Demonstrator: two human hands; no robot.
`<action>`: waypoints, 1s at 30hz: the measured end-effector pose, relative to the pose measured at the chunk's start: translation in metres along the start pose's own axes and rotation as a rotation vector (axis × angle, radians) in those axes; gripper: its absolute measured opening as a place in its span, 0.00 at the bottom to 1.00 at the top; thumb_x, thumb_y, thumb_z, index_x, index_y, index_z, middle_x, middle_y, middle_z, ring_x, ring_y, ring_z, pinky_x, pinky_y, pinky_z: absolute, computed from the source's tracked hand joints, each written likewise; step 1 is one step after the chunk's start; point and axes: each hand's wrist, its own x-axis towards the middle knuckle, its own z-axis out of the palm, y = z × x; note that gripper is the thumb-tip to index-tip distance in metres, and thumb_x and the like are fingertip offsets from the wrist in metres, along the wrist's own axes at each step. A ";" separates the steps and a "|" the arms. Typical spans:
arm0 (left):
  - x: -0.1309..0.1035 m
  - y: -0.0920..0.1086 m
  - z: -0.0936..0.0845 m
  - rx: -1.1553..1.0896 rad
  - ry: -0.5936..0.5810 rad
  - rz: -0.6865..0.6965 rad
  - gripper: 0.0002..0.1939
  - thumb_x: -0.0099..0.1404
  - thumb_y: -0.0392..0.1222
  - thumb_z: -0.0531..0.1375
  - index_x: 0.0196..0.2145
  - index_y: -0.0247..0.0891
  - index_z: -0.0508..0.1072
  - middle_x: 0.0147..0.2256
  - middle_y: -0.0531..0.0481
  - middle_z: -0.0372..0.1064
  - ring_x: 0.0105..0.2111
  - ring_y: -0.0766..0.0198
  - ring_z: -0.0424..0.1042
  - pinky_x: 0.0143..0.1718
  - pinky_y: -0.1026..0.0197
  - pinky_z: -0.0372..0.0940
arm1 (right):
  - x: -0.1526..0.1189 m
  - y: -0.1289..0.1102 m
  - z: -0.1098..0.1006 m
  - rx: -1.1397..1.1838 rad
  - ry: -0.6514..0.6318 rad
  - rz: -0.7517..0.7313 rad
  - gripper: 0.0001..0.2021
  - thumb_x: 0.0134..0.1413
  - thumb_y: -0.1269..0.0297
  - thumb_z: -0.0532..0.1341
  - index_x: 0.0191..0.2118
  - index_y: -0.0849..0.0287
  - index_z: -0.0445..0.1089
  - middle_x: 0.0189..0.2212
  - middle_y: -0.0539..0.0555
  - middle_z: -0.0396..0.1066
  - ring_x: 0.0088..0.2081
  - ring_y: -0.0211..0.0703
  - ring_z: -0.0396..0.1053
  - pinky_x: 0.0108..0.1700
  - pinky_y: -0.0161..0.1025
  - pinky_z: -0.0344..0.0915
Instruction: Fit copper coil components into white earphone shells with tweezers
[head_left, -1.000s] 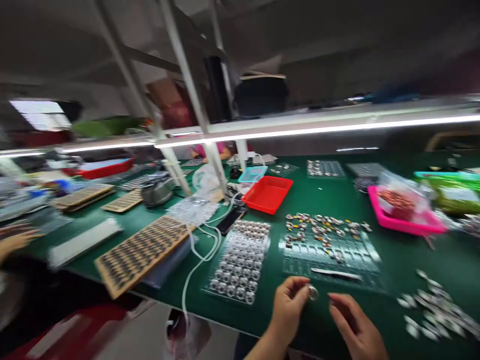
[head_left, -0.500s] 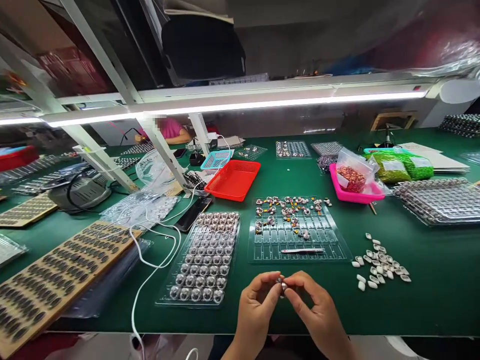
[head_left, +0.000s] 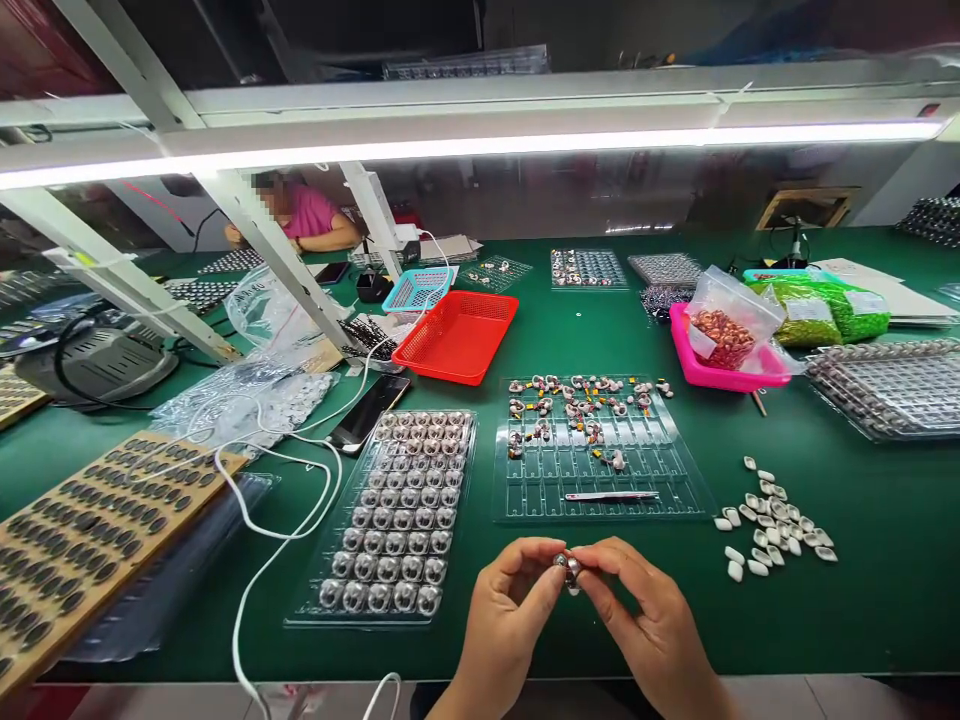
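Note:
Low in the view, just in front of the clear blister tray [head_left: 525,500], my left hand [head_left: 504,610] and my right hand [head_left: 646,612] meet at the fingertips. Both are closed in a pinch on a small shiny silvery part [head_left: 573,572], which looks like an earbud piece; the fingers hide much of it. Tweezers [head_left: 612,496] lie across the tray's near part, below rows of small wired earbud parts [head_left: 574,407]. To the left stands a tray of silvery domed pieces [head_left: 388,541]. Loose white shells [head_left: 780,523] are scattered to the right of my right hand.
A red basket [head_left: 465,345] and a pink basket [head_left: 731,372] holding a bag of reddish pieces stand farther back. A phone [head_left: 370,413], white cable [head_left: 251,590] and wooden board [head_left: 112,535] lie left. Stacked trays [head_left: 889,390] stand right. A person [head_left: 319,215] sits beyond the frame.
The view has tilted down and moved closer, so the light bar sits higher. My hands keep their pinch, and the silvery part shows slightly more between my fingertips.

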 end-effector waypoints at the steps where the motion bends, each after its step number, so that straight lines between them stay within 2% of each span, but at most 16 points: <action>1: 0.001 0.000 0.000 0.002 0.001 -0.006 0.09 0.60 0.43 0.69 0.37 0.37 0.80 0.33 0.47 0.79 0.34 0.61 0.77 0.39 0.63 0.71 | 0.000 0.000 0.000 -0.003 0.004 0.024 0.09 0.65 0.69 0.59 0.48 0.49 0.72 0.39 0.49 0.76 0.39 0.40 0.75 0.42 0.30 0.71; 6: 0.003 0.000 0.001 0.028 0.020 -0.029 0.07 0.59 0.42 0.68 0.33 0.36 0.77 0.31 0.49 0.76 0.32 0.62 0.74 0.36 0.64 0.69 | -0.003 -0.001 0.000 0.056 -0.060 0.191 0.07 0.67 0.64 0.58 0.44 0.51 0.73 0.36 0.50 0.76 0.37 0.40 0.75 0.40 0.31 0.70; 9: 0.003 0.001 0.003 0.044 0.030 -0.043 0.08 0.58 0.41 0.68 0.32 0.36 0.75 0.30 0.49 0.73 0.31 0.63 0.72 0.35 0.64 0.68 | -0.004 -0.002 0.002 0.076 -0.055 0.213 0.06 0.67 0.64 0.58 0.43 0.52 0.73 0.34 0.50 0.75 0.35 0.39 0.74 0.39 0.31 0.70; 15: 0.001 0.003 0.006 0.075 -0.008 -0.049 0.05 0.60 0.39 0.65 0.32 0.36 0.74 0.30 0.50 0.72 0.31 0.63 0.71 0.35 0.63 0.68 | -0.005 -0.002 0.005 -0.020 0.019 0.006 0.08 0.65 0.71 0.58 0.46 0.52 0.71 0.36 0.50 0.74 0.37 0.39 0.74 0.40 0.32 0.70; 20: -0.001 -0.001 0.008 0.171 0.033 0.001 0.01 0.59 0.36 0.64 0.32 0.37 0.75 0.31 0.49 0.73 0.33 0.61 0.73 0.37 0.63 0.68 | -0.008 0.002 0.008 -0.129 0.058 -0.165 0.14 0.62 0.77 0.58 0.49 0.55 0.69 0.37 0.53 0.74 0.37 0.41 0.72 0.39 0.36 0.71; 23: -0.001 -0.003 0.011 0.212 0.072 0.032 0.01 0.59 0.35 0.64 0.31 0.37 0.76 0.30 0.50 0.75 0.33 0.61 0.74 0.37 0.63 0.69 | -0.010 0.005 0.009 -0.169 0.080 -0.201 0.15 0.61 0.78 0.59 0.50 0.56 0.69 0.38 0.54 0.74 0.37 0.42 0.73 0.40 0.38 0.71; 26: -0.002 -0.002 0.013 0.210 0.076 0.025 0.04 0.60 0.38 0.65 0.34 0.37 0.78 0.32 0.48 0.78 0.35 0.59 0.77 0.39 0.62 0.71 | -0.012 0.005 0.009 -0.146 0.121 -0.124 0.12 0.62 0.76 0.59 0.48 0.56 0.70 0.37 0.54 0.74 0.38 0.42 0.74 0.40 0.37 0.72; 30: -0.003 0.003 0.012 0.153 0.047 -0.030 0.09 0.60 0.43 0.67 0.38 0.37 0.81 0.37 0.44 0.81 0.39 0.55 0.79 0.44 0.58 0.73 | -0.012 0.001 0.008 -0.071 0.130 0.053 0.08 0.64 0.71 0.59 0.45 0.53 0.72 0.35 0.51 0.75 0.36 0.41 0.74 0.39 0.35 0.71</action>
